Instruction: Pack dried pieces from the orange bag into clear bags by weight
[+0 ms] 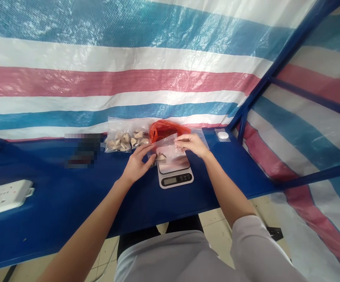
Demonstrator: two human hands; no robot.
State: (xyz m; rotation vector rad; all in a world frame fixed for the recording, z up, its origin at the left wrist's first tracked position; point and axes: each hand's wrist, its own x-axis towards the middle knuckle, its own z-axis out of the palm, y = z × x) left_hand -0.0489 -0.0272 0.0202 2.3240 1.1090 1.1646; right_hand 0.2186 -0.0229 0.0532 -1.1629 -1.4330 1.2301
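Note:
A clear plastic bag [170, 141] is stretched between my two hands over a white digital kitchen scale [176, 181]. A small tan and dark piece [161, 156] shows at the bag's lower left; whether it lies inside the bag or behind it I cannot tell. My left hand [137, 163] grips the bag's left side, thumb and fingers closed around it. With bent fingers, my right hand [194, 144] pinches the bag's upper right edge. The bag hides part of the scale's plate. I cannot read the scale's display.
Behind my left hand, clear bags of tan and brown chunks [121, 141] lie beside a red plastic bag [167, 128]. A round white item in a small clear packet [223, 135] sits far right. A white power strip [7, 197] and a blurred dark object [87, 150] occupy the blue table's [78, 211] left.

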